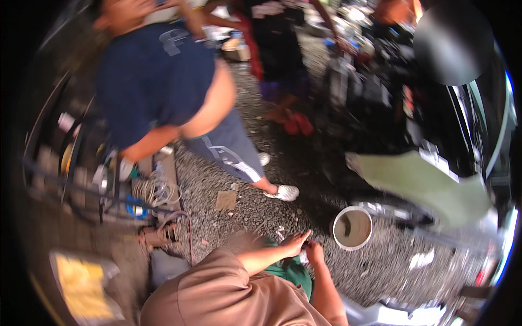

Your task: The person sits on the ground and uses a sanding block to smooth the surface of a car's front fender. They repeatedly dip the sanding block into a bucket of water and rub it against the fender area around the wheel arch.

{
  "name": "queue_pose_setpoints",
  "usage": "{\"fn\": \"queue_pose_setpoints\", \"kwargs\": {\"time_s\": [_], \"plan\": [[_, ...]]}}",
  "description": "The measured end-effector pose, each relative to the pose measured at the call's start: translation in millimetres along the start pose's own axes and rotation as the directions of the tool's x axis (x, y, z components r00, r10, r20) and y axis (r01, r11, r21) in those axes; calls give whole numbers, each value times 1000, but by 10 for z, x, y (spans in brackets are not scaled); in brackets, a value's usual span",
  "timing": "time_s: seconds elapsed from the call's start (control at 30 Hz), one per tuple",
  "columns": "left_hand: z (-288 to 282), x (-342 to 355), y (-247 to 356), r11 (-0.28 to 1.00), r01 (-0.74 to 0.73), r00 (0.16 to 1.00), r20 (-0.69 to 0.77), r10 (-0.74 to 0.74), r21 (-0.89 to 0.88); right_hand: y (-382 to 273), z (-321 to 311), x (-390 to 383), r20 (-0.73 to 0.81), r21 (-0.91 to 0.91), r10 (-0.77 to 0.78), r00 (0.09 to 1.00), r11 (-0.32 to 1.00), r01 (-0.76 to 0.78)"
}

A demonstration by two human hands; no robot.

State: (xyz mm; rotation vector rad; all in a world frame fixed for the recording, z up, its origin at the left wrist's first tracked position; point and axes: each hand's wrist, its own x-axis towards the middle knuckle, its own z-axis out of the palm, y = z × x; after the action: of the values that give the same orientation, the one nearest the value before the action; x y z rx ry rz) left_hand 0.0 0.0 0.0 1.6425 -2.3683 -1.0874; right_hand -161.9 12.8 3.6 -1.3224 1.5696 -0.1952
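My left hand (294, 243) reaches over my green shorts (291, 274), its fingers stretched to the right. Close against it is my right hand (314, 253), with fingers curled in around a small dark thing between the two hands. Blur and the fingers hide what that thing is. Something whitish shows just below the hands. To the right of them a round white bucket (352, 228) stands on the gravel, with a dark patch inside it.
A person in a navy shirt (157, 81) stands ahead on the left, another in dark clothes (277, 43) farther back. A pale green panel (424, 182) lies at the right. Coiled hose (155, 189), a metal rack (70, 174) and a yellow packet (81, 282) are at the left.
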Motion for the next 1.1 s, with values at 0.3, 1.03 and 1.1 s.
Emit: {"fn": "queue_pose_setpoints", "kwargs": {"time_s": [0.3,1.03,1.1], "plan": [[-1174,-1954,-1479,858,382,886,-128,-446,-344,-1084,1208,396,310,169,-515,799,857,487],[976,-7149,-3126,-109,592,-100,61,-993,-799,-2088,3570,1220,527,-822,-156,835,157,548],[1041,-7214,-2897,-187,571,-143,127,-982,-799,-2737,4295,1460,604,-726,-256,755,214,653]]}}
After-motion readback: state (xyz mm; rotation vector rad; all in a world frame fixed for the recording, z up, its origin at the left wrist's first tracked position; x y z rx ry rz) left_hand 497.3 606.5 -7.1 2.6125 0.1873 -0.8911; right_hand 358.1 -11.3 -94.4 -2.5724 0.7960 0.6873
